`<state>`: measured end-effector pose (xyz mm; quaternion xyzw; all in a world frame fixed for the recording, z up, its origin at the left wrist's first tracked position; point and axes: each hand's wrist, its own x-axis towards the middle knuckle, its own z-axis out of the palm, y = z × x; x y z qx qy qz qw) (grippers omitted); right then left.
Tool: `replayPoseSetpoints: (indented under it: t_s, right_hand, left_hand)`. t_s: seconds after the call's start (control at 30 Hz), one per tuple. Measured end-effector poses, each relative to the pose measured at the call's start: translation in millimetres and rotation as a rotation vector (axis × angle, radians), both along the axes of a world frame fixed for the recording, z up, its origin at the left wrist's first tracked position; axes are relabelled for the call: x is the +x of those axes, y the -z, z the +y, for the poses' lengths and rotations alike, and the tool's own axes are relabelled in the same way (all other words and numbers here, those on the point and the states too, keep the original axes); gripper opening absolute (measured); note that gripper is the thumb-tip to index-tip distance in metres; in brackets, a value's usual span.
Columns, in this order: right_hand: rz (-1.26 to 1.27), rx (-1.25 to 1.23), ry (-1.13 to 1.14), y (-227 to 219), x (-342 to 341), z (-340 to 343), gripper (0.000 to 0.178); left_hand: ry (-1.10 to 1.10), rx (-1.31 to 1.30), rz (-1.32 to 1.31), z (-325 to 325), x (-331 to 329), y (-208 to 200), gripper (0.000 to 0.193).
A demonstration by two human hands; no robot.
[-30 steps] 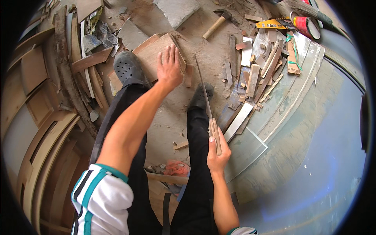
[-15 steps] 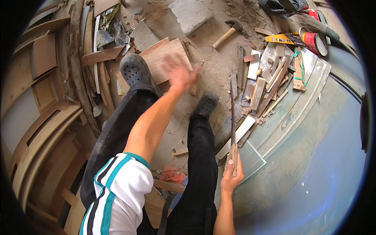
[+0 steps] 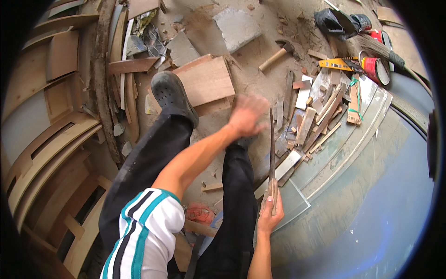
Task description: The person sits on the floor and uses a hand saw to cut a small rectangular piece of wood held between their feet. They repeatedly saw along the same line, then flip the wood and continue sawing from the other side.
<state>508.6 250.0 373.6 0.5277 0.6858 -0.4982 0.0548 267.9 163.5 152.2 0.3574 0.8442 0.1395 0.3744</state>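
My right hand is wrapped round the wooden handle of a handsaw. Its long, dark blade is seen nearly edge-on and points away from me. My left hand is smeared by motion, with fingers stretched out and nothing visible in them. It hovers above my right shoe, just left of the blade and apart from it. Beyond it lies a flat wooden board atop other wood pieces, with my grey left clog against its left side.
A hammer lies on the dusty floor ahead. On the right, wood offcuts are heaped beside glass sheets, near a yellow-handled saw, a red can and a broom. Wooden frames stand at left.
My left hand has swung from above the board rightward and nearer to me, beside the blade. The handsaw has shifted slightly left in view, still in my right hand.
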Motion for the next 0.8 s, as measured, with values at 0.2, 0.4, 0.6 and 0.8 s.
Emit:
replayPoseSetpoints:
  t_s: [0.2, 0.4, 0.6, 0.8]
  right_hand:
    - [0.058, 0.041, -0.132, -7, 7, 10, 0.045]
    - [-0.015, 0.062, -0.200, -10, 17, 35, 0.048]
    - [-0.008, 0.031, -0.191, -16, -1, 46, 0.047]
    - [0.013, 0.029, -0.224, -22, -20, 39, 0.046]
  left_hand:
    - [-0.421, -0.172, 0.332, -31, -30, 20, 0.091]
    - [-0.439, -0.403, 0.154, -98, -127, -7, 0.118]
    - [-0.479, -0.454, 0.204, -135, -143, -7, 0.116]
    - [-0.537, -0.538, 0.200, -187, -128, -10, 0.125]
